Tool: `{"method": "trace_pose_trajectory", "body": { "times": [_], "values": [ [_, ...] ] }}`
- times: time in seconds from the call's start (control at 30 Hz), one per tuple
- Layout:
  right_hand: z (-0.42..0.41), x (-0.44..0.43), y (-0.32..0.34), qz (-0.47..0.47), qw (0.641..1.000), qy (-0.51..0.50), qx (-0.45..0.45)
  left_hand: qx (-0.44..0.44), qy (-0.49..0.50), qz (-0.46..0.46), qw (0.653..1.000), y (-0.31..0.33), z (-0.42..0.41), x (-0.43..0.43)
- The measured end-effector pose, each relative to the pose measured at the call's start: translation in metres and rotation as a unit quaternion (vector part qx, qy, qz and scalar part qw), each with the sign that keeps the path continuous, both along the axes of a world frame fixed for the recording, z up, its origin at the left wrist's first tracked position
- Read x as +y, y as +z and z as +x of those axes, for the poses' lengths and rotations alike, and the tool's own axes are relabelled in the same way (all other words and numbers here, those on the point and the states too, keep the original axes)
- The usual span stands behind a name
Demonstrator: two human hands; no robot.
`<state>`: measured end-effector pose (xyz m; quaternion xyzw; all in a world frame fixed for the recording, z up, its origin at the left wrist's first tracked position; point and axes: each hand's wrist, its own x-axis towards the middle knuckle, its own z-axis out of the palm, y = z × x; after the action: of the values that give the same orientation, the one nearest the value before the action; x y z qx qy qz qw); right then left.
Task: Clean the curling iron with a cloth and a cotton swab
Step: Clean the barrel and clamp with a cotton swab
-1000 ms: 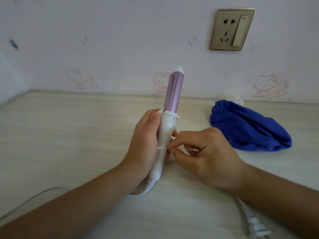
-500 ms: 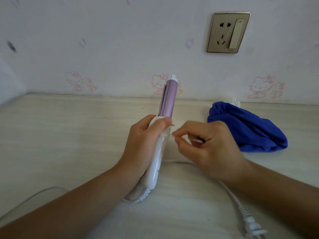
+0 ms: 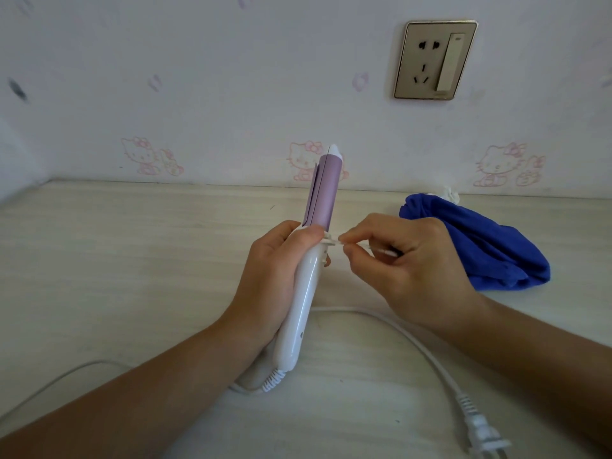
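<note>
1. The cotton swab [image 3: 381, 251] is pinched between the thumb and curled fingertips of the right hand [image 3: 407, 270]. Its tip is set against the white collar where handle meets barrel.
2. The curling iron [image 3: 306, 293] is gripped around its white handle by the left hand [image 3: 275, 276], with the fingers wrapped round it and the thumb laid just below the collar. It is held tilted over the middle of the counter [image 3: 132, 260], the purple barrel pointing up toward the back edge. Whether its heel rests on the surface cannot be told.
3. The step in hand is judged to be the swabbing of the collar's seam. Light pressure is advised, so that the thin shaft is not bent. The iron is best turned slowly in the left hand, so that the whole ring is reached with short strokes.
4. The blue cloth [image 3: 480, 246] is bunched near the back edge, toward the right, apart from both hands.
5. The cord [image 3: 414, 332] is looped across the counter to the plug [image 3: 480, 438] by the front right corner. The plug is not inserted in the wall socket [image 3: 435, 59], so the iron is judged safe to handle.
</note>
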<state>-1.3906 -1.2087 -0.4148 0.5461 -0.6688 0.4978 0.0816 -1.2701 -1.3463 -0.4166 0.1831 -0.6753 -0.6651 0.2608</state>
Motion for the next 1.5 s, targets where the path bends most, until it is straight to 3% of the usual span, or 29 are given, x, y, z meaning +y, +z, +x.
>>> {"method": "trace_pose_trajectory", "body": {
  "times": [0.43,0.8,1.0,1.17,1.3,1.43,1.5],
  "values": [
    [0.002,0.001,0.007,0.010,0.999,-0.001,-0.032,0.008,0.001,0.003,1.000,-0.003,-0.001,-0.003],
    [0.004,0.002,0.025,0.083,0.996,-0.021,-0.028,0.015,0.001,-0.034,0.999,-0.008,0.000,-0.002],
    [0.018,0.005,0.013,0.078,0.996,0.048,0.014,0.027,0.018,0.011,0.999,-0.005,-0.002,-0.004],
    [0.009,0.002,0.013,0.036,0.999,0.008,-0.006,0.010,0.017,-0.005,1.000,-0.007,-0.001,-0.004],
    [0.024,0.007,0.004,0.096,0.989,0.111,0.015,0.011,0.019,0.011,1.000,-0.007,0.000,-0.006],
    [0.017,0.004,0.000,0.079,0.994,0.071,-0.006,0.006,0.027,0.003,1.000,-0.007,-0.001,-0.007],
    [0.021,0.007,0.000,0.105,0.988,0.111,0.002,0.014,0.025,0.015,0.999,-0.006,-0.001,-0.005]
  ]
}}
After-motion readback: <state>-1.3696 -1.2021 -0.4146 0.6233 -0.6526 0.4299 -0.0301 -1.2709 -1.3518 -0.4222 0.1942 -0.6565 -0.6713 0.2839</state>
